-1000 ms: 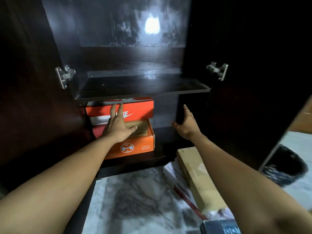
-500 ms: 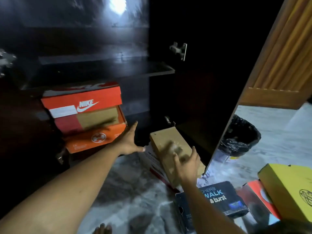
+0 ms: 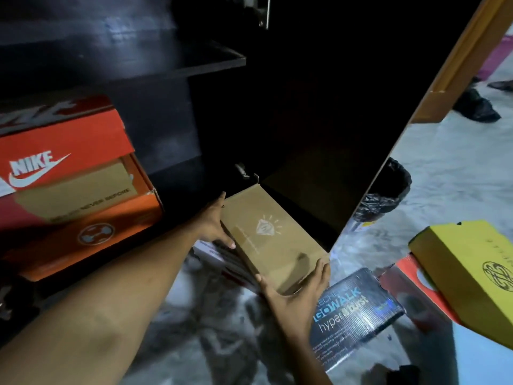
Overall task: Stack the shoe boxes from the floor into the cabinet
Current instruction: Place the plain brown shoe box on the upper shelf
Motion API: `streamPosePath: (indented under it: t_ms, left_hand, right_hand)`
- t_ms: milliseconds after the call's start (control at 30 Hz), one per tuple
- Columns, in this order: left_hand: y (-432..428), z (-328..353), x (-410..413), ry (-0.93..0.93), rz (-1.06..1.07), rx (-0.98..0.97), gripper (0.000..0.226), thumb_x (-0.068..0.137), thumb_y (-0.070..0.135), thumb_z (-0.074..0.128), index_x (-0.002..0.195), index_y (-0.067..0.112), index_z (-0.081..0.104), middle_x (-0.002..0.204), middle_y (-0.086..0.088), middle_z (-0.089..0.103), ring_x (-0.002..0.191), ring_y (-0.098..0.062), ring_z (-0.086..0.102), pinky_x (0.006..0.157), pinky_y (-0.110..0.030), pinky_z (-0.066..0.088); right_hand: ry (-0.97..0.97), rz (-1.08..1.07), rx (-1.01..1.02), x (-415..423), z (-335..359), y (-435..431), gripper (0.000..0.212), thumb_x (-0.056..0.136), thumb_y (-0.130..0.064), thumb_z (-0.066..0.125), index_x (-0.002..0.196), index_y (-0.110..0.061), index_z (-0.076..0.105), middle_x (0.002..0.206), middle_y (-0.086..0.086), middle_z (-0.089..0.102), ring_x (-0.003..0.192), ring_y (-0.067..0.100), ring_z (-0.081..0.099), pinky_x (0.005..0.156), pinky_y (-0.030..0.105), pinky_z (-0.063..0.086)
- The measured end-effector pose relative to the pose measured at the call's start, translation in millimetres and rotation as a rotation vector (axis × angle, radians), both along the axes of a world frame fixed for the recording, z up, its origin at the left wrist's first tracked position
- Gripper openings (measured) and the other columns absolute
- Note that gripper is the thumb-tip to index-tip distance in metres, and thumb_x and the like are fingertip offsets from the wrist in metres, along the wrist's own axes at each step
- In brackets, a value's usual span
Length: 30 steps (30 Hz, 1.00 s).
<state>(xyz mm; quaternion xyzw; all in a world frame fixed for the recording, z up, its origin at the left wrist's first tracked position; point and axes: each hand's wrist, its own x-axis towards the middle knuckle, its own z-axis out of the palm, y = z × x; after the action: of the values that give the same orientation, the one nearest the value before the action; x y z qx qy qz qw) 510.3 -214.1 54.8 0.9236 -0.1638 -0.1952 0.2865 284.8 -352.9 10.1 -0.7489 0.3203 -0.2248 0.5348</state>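
Both hands have dropped from the cabinet (image 3: 216, 62) to the brown box (image 3: 266, 234) on the floor: left hand (image 3: 215, 225) and right hand (image 3: 298, 291), fingers spread, press opposite sides. Next, lift it inside.

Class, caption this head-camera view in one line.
Both hands, left and right, grip a tan shoe box beside the cabinet.

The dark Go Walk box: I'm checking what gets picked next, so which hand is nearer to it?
Right. The right hand grips the brown box just beside the dark box; the left hand holds the brown box's far side.
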Motion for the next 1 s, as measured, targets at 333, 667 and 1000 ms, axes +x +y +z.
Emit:
streamPosePath:
  t_ms: [333, 667, 1000]
  left_hand:
    - [21.2, 11.5, -35.4, -0.088, 0.098, 0.003, 0.165, 0.023, 0.052, 0.098, 0.158, 0.023, 0.007, 0.155, -0.015, 0.022, 0.142, -0.031, 0.029, 0.115, -0.037, 0.033]
    - [64.5, 165.1, -72.9, -0.341, 0.204, -0.289, 0.173, 0.005, 0.067, 0.089, 0.155, 0.013, 0.022, 0.150, -0.013, 0.033, 0.143, -0.025, 0.028, 0.119, -0.037, 0.027]
    - [125.6, 316.3, -71.9, -0.625, 0.230, -0.408, 0.126, 0.032, 0.040, 0.101, 0.142, 0.016, 0.046, 0.117, 0.002, 0.033, 0.118, -0.018, 0.043, 0.105, -0.029, 0.036]
  right_hand:
    - [-0.008, 0.103, 0.157, -13.6, 0.4, -11.7, 0.148, 0.048, -0.048, 0.097, 0.158, -0.028, 0.000, 0.164, -0.010, 0.015, 0.149, 0.011, 0.021, 0.123, 0.032, 0.022]
    - [-0.312, 0.251, -0.020, -24.7, 143.8, -20.6, 0.116, 0.054, -0.047, 0.097, 0.147, -0.034, 0.029, 0.135, -0.013, 0.059, 0.123, 0.009, 0.059, 0.105, 0.043, 0.050]
    - [-0.489, 0.375, -0.174, 6.4, 285.2, 16.0, 0.105, 0.056, -0.050, 0.095, 0.141, -0.040, 0.034, 0.130, -0.015, 0.061, 0.117, 0.005, 0.062, 0.100, 0.038, 0.053]
